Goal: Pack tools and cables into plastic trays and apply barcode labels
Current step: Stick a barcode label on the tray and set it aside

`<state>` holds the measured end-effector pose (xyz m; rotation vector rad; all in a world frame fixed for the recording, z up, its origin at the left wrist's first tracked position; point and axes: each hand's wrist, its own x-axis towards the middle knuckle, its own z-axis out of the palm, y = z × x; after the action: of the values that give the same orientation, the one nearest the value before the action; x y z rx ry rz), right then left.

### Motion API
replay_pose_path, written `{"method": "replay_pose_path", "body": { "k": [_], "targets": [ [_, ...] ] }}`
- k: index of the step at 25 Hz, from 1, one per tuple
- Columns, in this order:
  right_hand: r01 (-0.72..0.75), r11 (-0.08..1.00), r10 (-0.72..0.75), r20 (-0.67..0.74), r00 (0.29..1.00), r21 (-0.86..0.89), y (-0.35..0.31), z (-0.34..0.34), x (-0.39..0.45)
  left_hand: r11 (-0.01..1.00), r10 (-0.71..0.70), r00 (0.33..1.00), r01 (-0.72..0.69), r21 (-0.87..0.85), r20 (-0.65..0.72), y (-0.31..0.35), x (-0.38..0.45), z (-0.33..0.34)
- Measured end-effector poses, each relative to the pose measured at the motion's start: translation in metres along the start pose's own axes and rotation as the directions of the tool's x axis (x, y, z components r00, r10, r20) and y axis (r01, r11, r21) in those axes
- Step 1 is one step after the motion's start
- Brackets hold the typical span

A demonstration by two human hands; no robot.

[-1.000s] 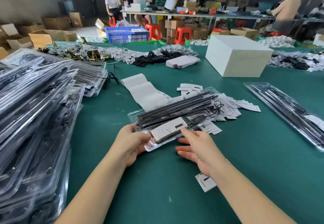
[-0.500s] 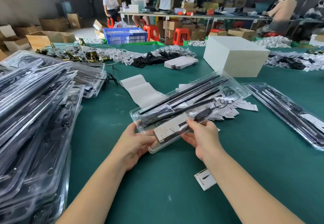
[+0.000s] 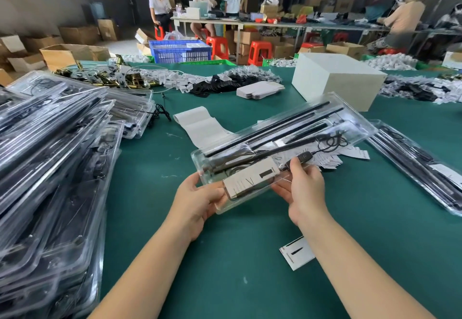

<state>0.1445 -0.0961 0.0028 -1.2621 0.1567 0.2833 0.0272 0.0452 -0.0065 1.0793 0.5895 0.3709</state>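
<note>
Head view shows the left hand (image 3: 197, 198) and right hand (image 3: 303, 186) both gripping the near end of a clear plastic tray (image 3: 350, 119) above the green table (image 3: 225, 268).

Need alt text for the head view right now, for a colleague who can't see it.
Both hands, left hand and right hand, hold the near end of a clear plastic tray of black rods and cable above a green table. Stacked filled trays lie at left, and a loose label card lies near the right forearm.

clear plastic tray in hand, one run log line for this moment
left hand grips clear plastic tray near end | right hand grips same end | tray lifted off green table
</note>
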Motion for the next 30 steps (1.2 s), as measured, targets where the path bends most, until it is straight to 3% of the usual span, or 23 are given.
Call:
{"method": "replay_pose_path", "body": {
  "k": [3, 8, 11, 14, 16, 20, 23, 27, 30],
  "targets": [
    [-0.028, 0.997, 0.031, -0.042, 0.999, 0.067, 0.008, 0.004, -0.005, 0.998, 0.059, 0.994, -0.060, -0.014, -0.094, -0.007, 0.001, 0.004],
    [-0.066, 0.993, 0.065, 0.020, 0.998, 0.094, 0.016, 0.005, -0.018, 0.996, 0.001, 0.987, -0.016, -0.092, -0.159, -0.012, 0.007, -0.001],
    [0.017, 0.997, -0.022, 0.062, 0.998, 0.073, 0.008, -0.011, -0.017, 0.989, -0.025, 0.982, -0.002, -0.145, -0.186, -0.007, 0.011, -0.006],
    [0.220, 0.969, -0.200, -0.170, 0.965, 0.109, -0.024, -0.050, 0.004, 0.993, -0.023, 0.978, -0.002, -0.116, -0.209, -0.002, 0.018, -0.015],
    [0.271, 0.956, -0.232, -0.274, 0.933, 0.110, -0.049, -0.081, 0.022, 0.995, 0.007, 0.971, -0.030, -0.091, -0.238, -0.001, 0.020, -0.017],
    [0.135, 0.972, -0.148, -0.054, 0.988, -0.193, -0.058, -0.114, 0.045, 0.986, 0.140, 0.927, -0.164, -0.040, -0.347, 0.002, 0.032, -0.024],
    [0.104, 0.941, -0.076, 0.098, 0.992, -0.322, -0.054, -0.111, 0.047, 0.982, 0.180, 0.894, -0.190, 0.017, -0.411, 0.002, 0.038, -0.035],
    [0.127, 0.938, -0.094, 0.117, 0.989, -0.323, -0.055, -0.101, 0.048, 0.965, 0.262, 0.865, -0.242, 0.102, -0.429, 0.000, 0.042, -0.044],
    [0.091, 0.944, -0.053, 0.127, 0.990, -0.318, -0.054, -0.100, 0.046, 0.964, 0.236, 0.881, -0.267, -0.019, -0.409, -0.001, 0.041, -0.043]
  ]
}}
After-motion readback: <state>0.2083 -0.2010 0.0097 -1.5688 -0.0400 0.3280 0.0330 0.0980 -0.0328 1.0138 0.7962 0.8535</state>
